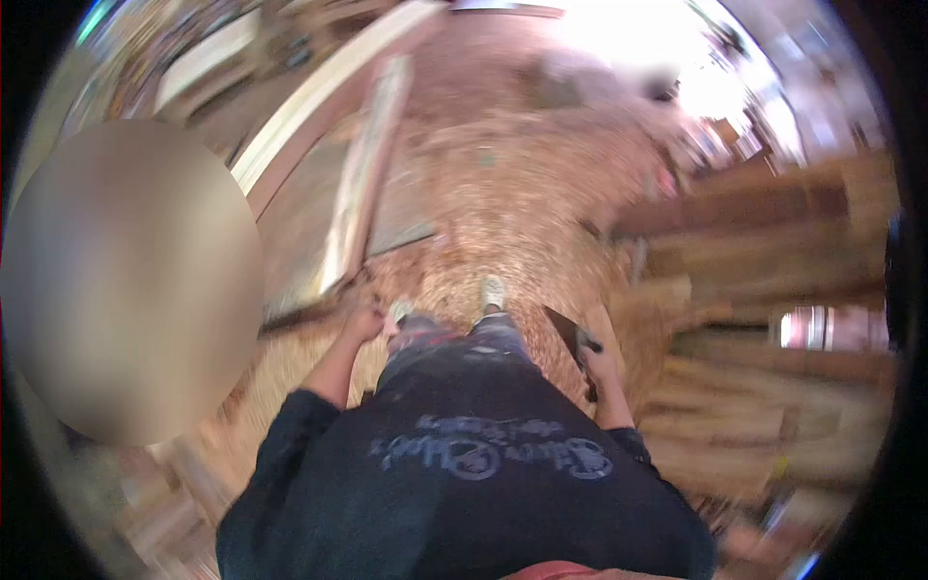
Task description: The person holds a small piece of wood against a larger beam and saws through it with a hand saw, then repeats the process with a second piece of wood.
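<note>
We looked down the person's own body and saw both arms hanging low at either side of the legs. The left hand [362,321] was curled shut around the near end of a long pale wooden plank [372,164]. That plank ran away from the hand and up the picture, its near end raised at the fingers. Where its far end rested we could not tell through the motion blur.

The right hand [599,365] was closed on a dark brown flat object [564,329], held just beside the right thigh. The object pointed up and inward from the fingers, with a black part close to the grip. It was too smeared for us to say what kind of thing it was.

Between the two hands we saw faded blue jeans [454,348] and a pair of pale shoes [493,292], both planted on the floor. A dark blue sweatshirt with pale printed lettering [464,503] filled the lower middle of the view.

The floor was covered with a thick layer of tan sawdust and shavings [512,193], which spread from the shoes to the bright area at the top. To the right, near the right hand, stood a stack of brown wooden boards [773,242], lying roughly level one above another. Beyond the plank, at the upper left, a long white painted beam [319,92] lay on a slant.
</note>
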`<state>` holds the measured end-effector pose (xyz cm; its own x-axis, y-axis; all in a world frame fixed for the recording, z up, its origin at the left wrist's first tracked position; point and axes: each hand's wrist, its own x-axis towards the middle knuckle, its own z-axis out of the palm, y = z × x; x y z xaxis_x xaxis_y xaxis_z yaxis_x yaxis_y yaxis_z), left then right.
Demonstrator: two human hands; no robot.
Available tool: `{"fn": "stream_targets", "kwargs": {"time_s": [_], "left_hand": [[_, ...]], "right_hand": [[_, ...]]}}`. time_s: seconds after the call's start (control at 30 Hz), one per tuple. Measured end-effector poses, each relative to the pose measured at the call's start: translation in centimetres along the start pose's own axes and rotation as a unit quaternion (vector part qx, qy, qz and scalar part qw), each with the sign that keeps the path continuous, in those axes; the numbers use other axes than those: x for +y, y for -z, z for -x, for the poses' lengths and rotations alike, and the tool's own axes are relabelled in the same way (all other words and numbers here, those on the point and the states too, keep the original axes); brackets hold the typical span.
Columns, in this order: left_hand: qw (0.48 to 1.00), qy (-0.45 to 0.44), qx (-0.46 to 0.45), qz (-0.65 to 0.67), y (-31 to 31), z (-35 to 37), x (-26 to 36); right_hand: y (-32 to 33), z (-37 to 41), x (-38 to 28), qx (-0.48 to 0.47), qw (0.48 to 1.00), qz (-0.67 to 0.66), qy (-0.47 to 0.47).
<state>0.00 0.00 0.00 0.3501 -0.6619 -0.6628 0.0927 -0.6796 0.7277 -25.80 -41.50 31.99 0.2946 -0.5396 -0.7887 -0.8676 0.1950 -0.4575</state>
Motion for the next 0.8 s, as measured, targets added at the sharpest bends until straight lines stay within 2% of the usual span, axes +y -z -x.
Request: {"fn": "stream_targets", "kwargs": {"time_s": [0.03, 0.07, 0.1, 0.13, 0.17, 0.2, 0.23, 0.27, 0.3, 0.33, 0.37, 0.4, 0.5, 0.67, 0.8], "left_hand": [[0.987, -0.053, 0.113, 0.1, -0.8, -1.7, -3.4], [0.978, -0.173, 0.087, 0.071, -1.0, -4.2, -1.7], [0.953, -0.292, 0.06, 0.05, -1.2, -6.8, 0.4], [0.974, -0.212, 0.064, -0.052, 9.6, -0.5, -0.8], [0.97, -0.13, -0.054, -0.199, 16.3, 0.0, -3.4], [0.947, -0.12, -0.038, -0.295, 22.4, -1.4, -10.1], [0.929, -0.165, -0.027, -0.331, 25.5, -2.1, -7.5], [0.922, -0.126, -0.058, -0.361, 26.9, -4.5, -6.6], [0.884, -0.191, -0.051, -0.424, 26.9, -5.9, -5.0], [0.907, -0.159, -0.085, -0.382, 26.9, -4.8, -0.6], [0.863, -0.131, -0.049, -0.486, 27.6, -11.7, -8.0], [0.866, -0.13, -0.054, -0.48, 26.6, -11.4, -5.6], [0.862, -0.141, -0.067, -0.482, 23.5, -11.0, 0.0], [0.85, -0.161, -0.083, -0.495, 19.3, -11.9, 4.9], [0.845, -0.17, -0.088, -0.499, 18.0, -11.6, 6.3]], "right_hand": [[-4.7, 3.6, -0.8, 0.15, 0.978, 0.144, -0.027], [-9.5, 6.1, -0.6, 0.294, 0.911, 0.274, -0.088], [-4.6, 8.6, -0.7, 0.345, 0.897, 0.269, -0.07], [-12.7, 5.8, 2.3, 0.306, 0.923, 0.23, -0.054], [-18.5, 3.9, 4.3, 0.275, 0.942, 0.171, -0.084], [-25.2, 1.3, 6.2, 0.219, 0.964, 0.105, -0.107], [-29.2, -1.1, 7.8, 0.216, 0.967, 0.083, -0.106], [-31.1, -2.0, 8.7, 0.23, 0.964, 0.078, -0.109], [-32.0, -2.3, 11.6, 0.261, 0.956, 0.056, -0.123], [-34.0, -4.0, 16.5, 0.29, 0.946, 0.036, -0.14], [-35.6, -4.1, 20.0, 0.313, 0.936, 0.019, -0.158], [-36.4, -1.8, 21.6, 0.318, 0.929, 0.004, -0.19], [-38.0, 2.4, 23.5, 0.294, 0.922, -0.044, -0.25], [-38.6, 10.5, 26.0, 0.283, 0.885, -0.137, -0.343], [-41.7, 10.0, 30.3, 0.333, 0.855, -0.171, -0.358]]}}
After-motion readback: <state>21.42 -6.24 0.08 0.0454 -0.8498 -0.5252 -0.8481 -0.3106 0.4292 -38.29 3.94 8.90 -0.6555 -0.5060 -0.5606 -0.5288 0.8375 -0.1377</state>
